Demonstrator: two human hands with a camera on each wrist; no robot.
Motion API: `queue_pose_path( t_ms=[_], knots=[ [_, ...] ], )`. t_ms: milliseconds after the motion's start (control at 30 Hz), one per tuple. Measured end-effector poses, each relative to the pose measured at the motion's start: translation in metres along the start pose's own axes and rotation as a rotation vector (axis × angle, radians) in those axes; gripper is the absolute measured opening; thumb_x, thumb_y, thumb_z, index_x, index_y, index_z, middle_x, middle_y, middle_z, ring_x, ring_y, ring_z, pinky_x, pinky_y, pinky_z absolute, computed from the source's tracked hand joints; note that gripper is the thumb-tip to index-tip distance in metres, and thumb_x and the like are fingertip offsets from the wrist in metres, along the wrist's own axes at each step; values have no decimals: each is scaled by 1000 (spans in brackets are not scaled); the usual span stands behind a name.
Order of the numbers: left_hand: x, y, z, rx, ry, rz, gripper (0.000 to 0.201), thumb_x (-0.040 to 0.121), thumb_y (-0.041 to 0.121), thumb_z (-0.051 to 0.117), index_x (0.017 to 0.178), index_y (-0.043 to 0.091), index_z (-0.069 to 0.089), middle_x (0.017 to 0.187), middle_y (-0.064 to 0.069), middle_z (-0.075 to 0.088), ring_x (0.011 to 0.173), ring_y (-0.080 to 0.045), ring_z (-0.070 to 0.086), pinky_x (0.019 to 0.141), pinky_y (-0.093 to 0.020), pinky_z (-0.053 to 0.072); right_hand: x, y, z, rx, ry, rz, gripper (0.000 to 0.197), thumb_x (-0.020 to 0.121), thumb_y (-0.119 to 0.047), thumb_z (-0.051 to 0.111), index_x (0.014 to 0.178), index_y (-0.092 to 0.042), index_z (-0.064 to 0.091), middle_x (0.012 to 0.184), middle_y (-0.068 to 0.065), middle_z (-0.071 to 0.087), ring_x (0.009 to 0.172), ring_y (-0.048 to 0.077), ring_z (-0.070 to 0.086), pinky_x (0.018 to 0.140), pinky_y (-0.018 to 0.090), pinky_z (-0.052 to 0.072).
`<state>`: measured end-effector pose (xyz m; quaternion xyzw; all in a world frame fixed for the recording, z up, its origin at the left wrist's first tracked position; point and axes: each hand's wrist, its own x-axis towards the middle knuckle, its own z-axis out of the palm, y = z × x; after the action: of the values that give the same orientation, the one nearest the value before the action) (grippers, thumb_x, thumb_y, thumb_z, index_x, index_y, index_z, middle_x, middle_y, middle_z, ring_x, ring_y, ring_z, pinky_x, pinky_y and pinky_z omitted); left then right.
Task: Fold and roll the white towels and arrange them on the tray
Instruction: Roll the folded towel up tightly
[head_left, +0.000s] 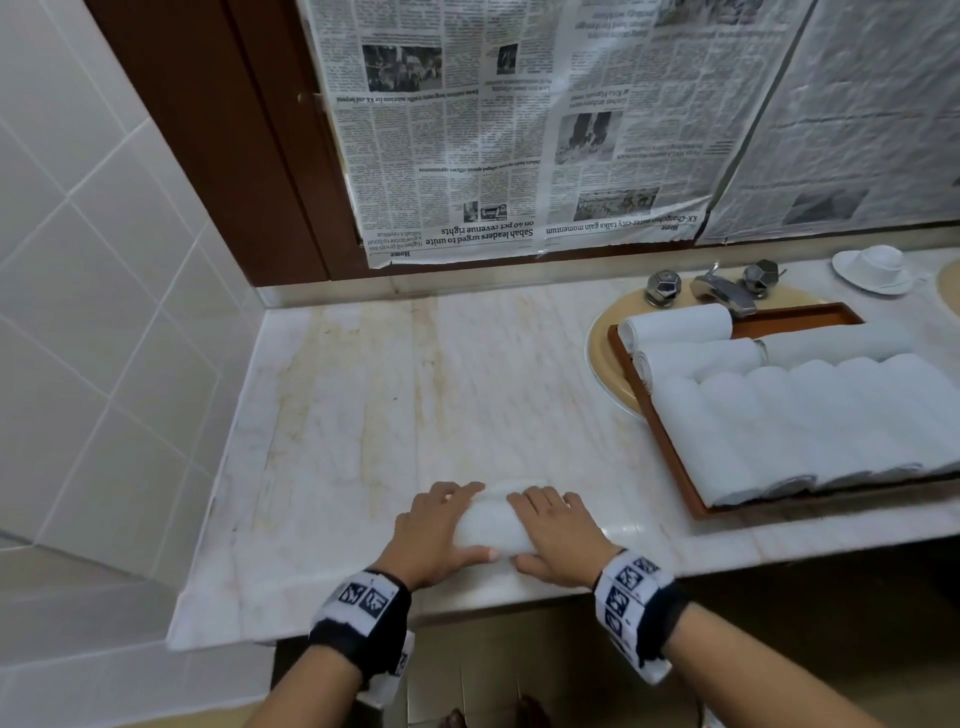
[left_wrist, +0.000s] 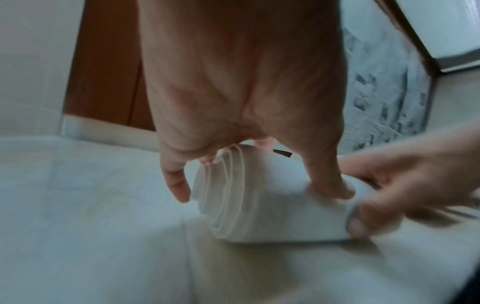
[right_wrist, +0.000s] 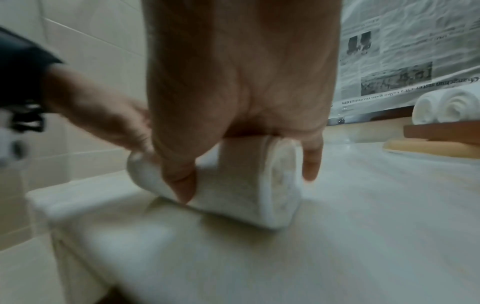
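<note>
On marble counter (head_left: 363, 395), both hands' fingers (head_left: 457, 493) around rolled towel (head_left: 485, 525).

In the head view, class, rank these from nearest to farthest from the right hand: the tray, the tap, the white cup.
1. Tray: to the right of the right hand, over the basin.
2. Tap: behind the tray.
3. White cup: far right corner, by the wall.

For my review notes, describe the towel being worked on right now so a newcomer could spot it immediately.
Start at the marble counter left of the sink and come to its front edge. The rolled towel lies there under both hands, left hand and right hand gripping it. It is the only roll on bare counter; every other roll sits in the wooden tray over the sink.
</note>
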<state>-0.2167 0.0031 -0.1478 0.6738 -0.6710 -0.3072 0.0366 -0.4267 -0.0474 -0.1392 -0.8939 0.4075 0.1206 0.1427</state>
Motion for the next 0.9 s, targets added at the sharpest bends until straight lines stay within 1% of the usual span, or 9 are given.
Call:
queue_pose_path(
  t_ms=[100, 200, 267, 333, 400, 567, 700, 833, 900],
  knots=[
    [-11, -2, 9, 115, 91, 59, 94, 75, 77, 60, 152, 50, 14, 156, 13, 18, 140, -20, 22, 108, -45, 32, 17, 5, -19, 106, -103, 7, 74, 87, -52, 57, 145, -14, 31, 149, 8, 28, 137, 29, 26, 108, 47, 30],
    [0, -5, 5, 31, 25, -26, 97, 72, 77, 63, 152, 50, 17, 159, 10, 16, 143, -22, 20, 111, -49, 32, 31, 9, -24, 210, -170, 62, 75, 83, -53, 60, 142, -15, 35, 147, 4, 28, 135, 26, 28, 105, 47, 34],
    [13, -4, -7, -1, -63, -63, 103, 63, 79, 64, 151, 47, 23, 158, 5, 24, 141, -25, 26, 112, -50, 31, 37, 11, -25, 241, -186, 90, 75, 81, -54, 60, 142, -17, 36, 143, 4, 31, 132, 25, 31, 103, 46, 37],
    [24, -2, -20, 28, -147, -64, 103, 60, 76, 67, 149, 41, 29, 150, 0, 37, 134, -27, 35, 111, -48, 34, 39, 12, -24, 284, -194, 113, 83, 78, -55, 61, 146, -20, 29, 143, 4, 31, 132, 25, 30, 103, 47, 38],
    [31, 2, -28, 46, -202, -63, 97, 64, 67, 76, 146, 37, 35, 139, -4, 42, 126, -27, 42, 107, -45, 39, 38, 12, -22, 323, -214, 152, 91, 74, -57, 61, 148, -19, 25, 140, 6, 32, 132, 26, 29, 104, 48, 39],
    [28, 7, -27, 48, -251, -87, 104, 58, 64, 83, 145, 29, 36, 133, -4, 37, 120, -27, 47, 103, -43, 44, 26, 11, -16, 340, -251, 202, 83, 67, -59, 65, 133, -15, 41, 115, 1, 34, 119, 22, 32, 97, 45, 42],
    [18, 10, -19, 56, -229, -48, 93, 56, 64, 84, 131, 24, 46, 120, -1, 39, 110, -23, 47, 95, -40, 47, 10, 16, -10, 339, -222, 187, 81, 69, -62, 67, 131, -16, 44, 113, -2, 34, 110, 16, 30, 96, 40, 41],
    [12, 12, -23, -15, -198, 13, 89, 56, 60, 87, 126, 22, 47, 117, 1, 39, 101, -18, 49, 84, -30, 46, -7, 18, -12, 434, -134, 182, 69, 70, -61, 74, 123, -25, 49, 112, -5, 51, 102, 15, 47, 85, 33, 46],
    [10, 15, -28, -46, -173, 61, 84, 57, 62, 86, 122, 23, 49, 115, 3, 46, 99, -15, 51, 80, -28, 47, -16, 21, -18, 507, -87, 198, 65, 69, -62, 75, 120, -30, 50, 113, -8, 57, 100, 13, 53, 82, 30, 47]
  ],
)
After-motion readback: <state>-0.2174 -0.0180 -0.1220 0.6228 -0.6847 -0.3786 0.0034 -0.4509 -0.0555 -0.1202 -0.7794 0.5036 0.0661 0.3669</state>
